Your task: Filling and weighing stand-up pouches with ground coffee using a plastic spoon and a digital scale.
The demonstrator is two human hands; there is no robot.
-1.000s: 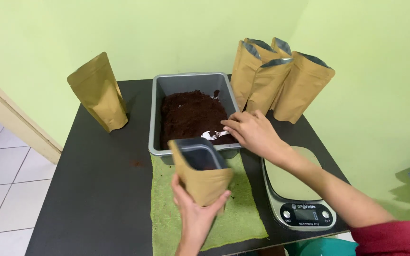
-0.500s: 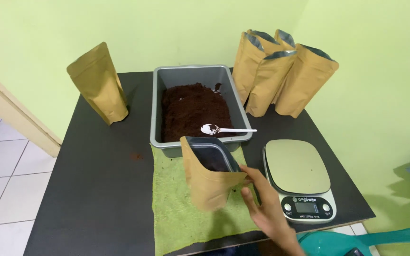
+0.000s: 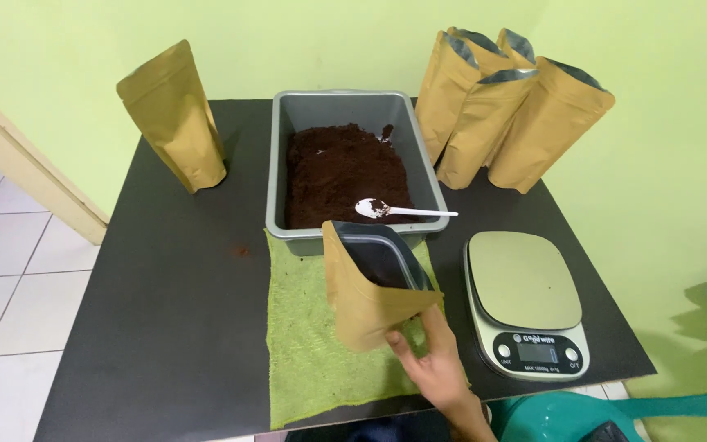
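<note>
An open kraft-brown stand-up pouch (image 3: 370, 299) with a dark lining stands on a green cloth (image 3: 308, 352) in front of a grey tray (image 3: 280, 164). My right hand (image 3: 435, 368) grips the pouch's lower right corner, thumb in front and fingers behind. The tray holds dark brown grounds (image 3: 341, 168). A white spoon (image 3: 403, 211) lies in the tray with its bowl on the grounds and its handle resting on the right rim. My left hand is out of view.
A silver digital kitchen scale (image 3: 525, 299) sits right of the cloth. Several open brown pouches (image 3: 509, 115) stand at the back right, and one closed pouch (image 3: 173, 115) at the back left. All rest on a black table (image 3: 165, 311) against a green wall.
My right hand left the spoon lying in the tray and came down to hold the pouch. My left hand let go of the pouch and dropped out of view.
</note>
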